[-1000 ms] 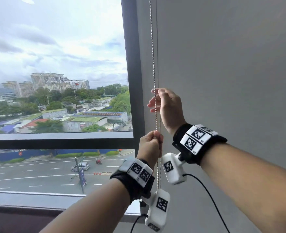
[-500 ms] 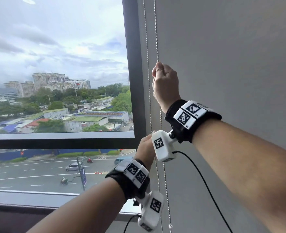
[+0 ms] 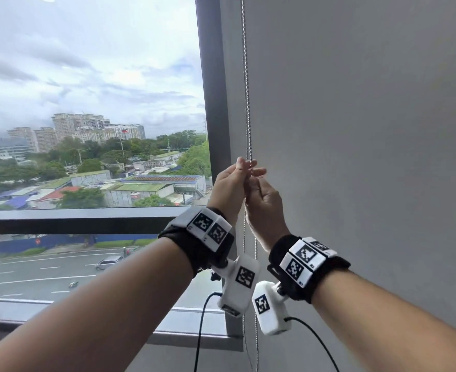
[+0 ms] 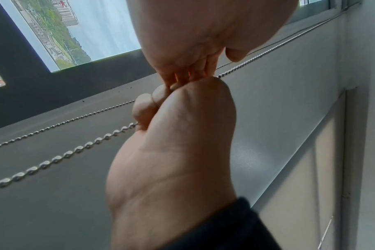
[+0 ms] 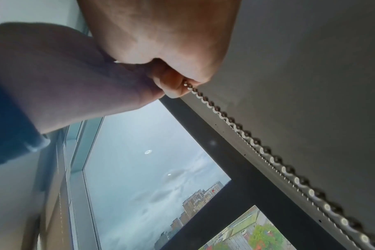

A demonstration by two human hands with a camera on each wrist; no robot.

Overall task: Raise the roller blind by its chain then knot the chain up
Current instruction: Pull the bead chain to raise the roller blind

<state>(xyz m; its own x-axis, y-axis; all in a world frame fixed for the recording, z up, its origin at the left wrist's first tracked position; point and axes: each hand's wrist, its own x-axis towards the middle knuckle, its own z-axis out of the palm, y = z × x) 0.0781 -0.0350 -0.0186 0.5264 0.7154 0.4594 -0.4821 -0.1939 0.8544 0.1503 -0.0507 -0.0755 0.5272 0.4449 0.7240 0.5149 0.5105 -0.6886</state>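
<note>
A silver bead chain (image 3: pixel 247 89) hangs in front of a grey surface, just right of the window post. My hands meet on it at chest height. The left hand (image 3: pixel 241 167) is on the left with its fingers upright, pinching the chain at their tips. Touching it from the right, my right hand (image 3: pixel 256 181) has its fingers curled round the chain; the right wrist view shows the chain (image 5: pixel 268 152) leaving its closed fingers (image 5: pixel 173 84). Two strands (image 3: pixel 256 248) drop below my wrists, also shown in the left wrist view (image 4: pixel 60 157). No blind fabric covers the window pane in view.
A dark window post (image 3: pixel 210 103) stands left of the chain, with a horizontal rail (image 3: pixel 73 221) and the sill (image 3: pixel 189 334) below. The plain grey wall (image 3: pixel 369 130) fills the right side. Black cables (image 3: pixel 200 331) hang from the wrist cameras.
My right hand came down along the chain from its high position. The left hand rose from below to meet it, so both now sit at one height.
</note>
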